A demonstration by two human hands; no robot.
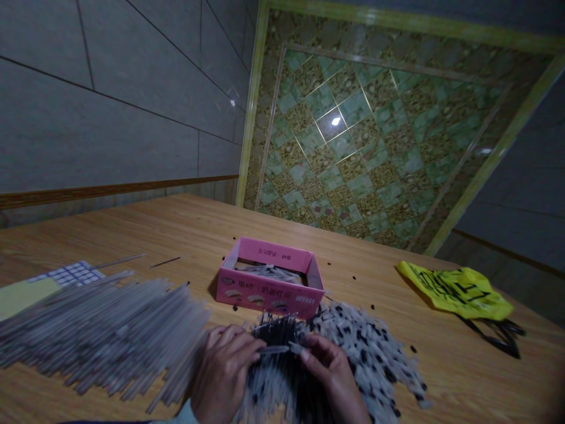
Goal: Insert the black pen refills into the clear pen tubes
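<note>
My left hand (227,368) pinches a thin translucent tube (274,350) that points right. Close to its tip, my right hand (329,371) grips a small whitish translucent piece (298,348) between thumb and fingers; whether the two touch I cannot tell. Beneath and between my hands lies a heap of thin black and clear sticks (271,386). Beside my right hand spreads a pile of small translucent and black pieces (371,347). Long clear tubes (119,330) lie in a thick layer left of my left hand. Just beyond both hands stands an open pink box (269,294) with pale slender sticks inside.
A yellow bag (459,291) with black straps lies at the table's right. At the far left are a checked cloth (77,274) and a pale yellow sheet (29,297). Small black bits dot the wooden table (176,227). A grey tiled wall (132,88) borders the left side.
</note>
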